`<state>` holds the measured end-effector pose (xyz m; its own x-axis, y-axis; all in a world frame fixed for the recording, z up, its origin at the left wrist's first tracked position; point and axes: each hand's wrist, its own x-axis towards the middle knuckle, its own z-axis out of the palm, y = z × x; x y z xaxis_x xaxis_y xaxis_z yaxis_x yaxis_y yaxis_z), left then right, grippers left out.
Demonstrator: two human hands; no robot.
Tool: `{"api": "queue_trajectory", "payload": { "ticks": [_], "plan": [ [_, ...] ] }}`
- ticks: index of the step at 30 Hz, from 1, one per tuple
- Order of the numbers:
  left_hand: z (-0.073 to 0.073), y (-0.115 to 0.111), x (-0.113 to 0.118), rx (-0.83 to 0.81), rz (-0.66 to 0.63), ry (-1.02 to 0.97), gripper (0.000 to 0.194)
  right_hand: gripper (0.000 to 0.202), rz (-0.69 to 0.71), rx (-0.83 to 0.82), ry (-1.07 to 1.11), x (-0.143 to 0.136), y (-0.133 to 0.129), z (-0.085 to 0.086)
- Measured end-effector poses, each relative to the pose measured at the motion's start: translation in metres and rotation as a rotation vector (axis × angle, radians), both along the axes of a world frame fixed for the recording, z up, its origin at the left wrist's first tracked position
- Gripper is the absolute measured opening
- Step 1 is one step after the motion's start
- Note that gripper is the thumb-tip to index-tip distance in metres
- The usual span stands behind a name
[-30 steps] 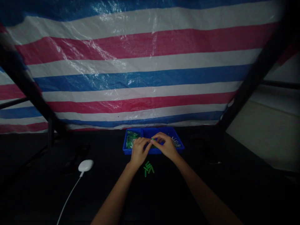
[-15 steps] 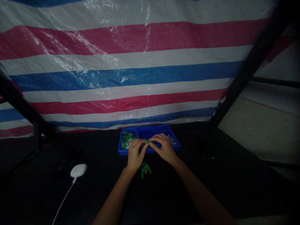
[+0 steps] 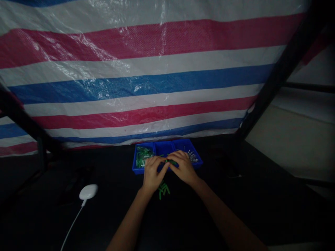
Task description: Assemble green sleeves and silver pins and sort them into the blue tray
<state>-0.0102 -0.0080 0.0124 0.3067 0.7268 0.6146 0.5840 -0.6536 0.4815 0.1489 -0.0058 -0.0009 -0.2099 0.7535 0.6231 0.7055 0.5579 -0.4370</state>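
A small green piece (image 3: 166,160) is pinched where the fingers of the left hand (image 3: 152,174) and the right hand (image 3: 184,168) meet, over the near side of a blue tray (image 3: 162,147); its outline is largely covered. The tray is positioned close to the far edge of the black counter (image 3: 183,223) and is divided into three compartments. Green parts (image 3: 142,153) are contained in the left compartment, slim metal pins (image 3: 193,157) in the right. Loose green strips (image 3: 164,189) are clustered between the tray and the counter's near edge, partly hidden by the left hand. A white device (image 3: 89,191) is placed toward the counter's left edge, with a white cable (image 3: 72,223) attached.
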Motion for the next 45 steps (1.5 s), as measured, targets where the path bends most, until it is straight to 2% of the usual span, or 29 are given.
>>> {"api": "queue_trajectory", "payload": {
  "ticks": [11, 22, 36, 45],
  "plan": [
    [0.0012, 0.0012, -0.0028, 0.016, 0.037, -0.004, 0.016, 0.013, -0.042, 0.005, 0.074, 0.0015, 0.0006, 0.0018],
    [-0.0003, 0.0059, -0.0077, 0.003, 0.046, -0.022, 0.016, 0.013, 0.000, -0.014, 0.179, 0.0019, -0.0009, 0.0046],
    [0.0014, 0.0080, -0.0042, -0.122, -0.033, -0.184, 0.013, 0.015, -0.011, -0.054, 0.183, 0.0035, -0.0009, 0.0056],
    [-0.0017, 0.0061, -0.0036, -0.084, 0.000, -0.004, 0.016, 0.015, -0.033, -0.046, 0.192, 0.0071, -0.0018, 0.0087]
  ]
}}
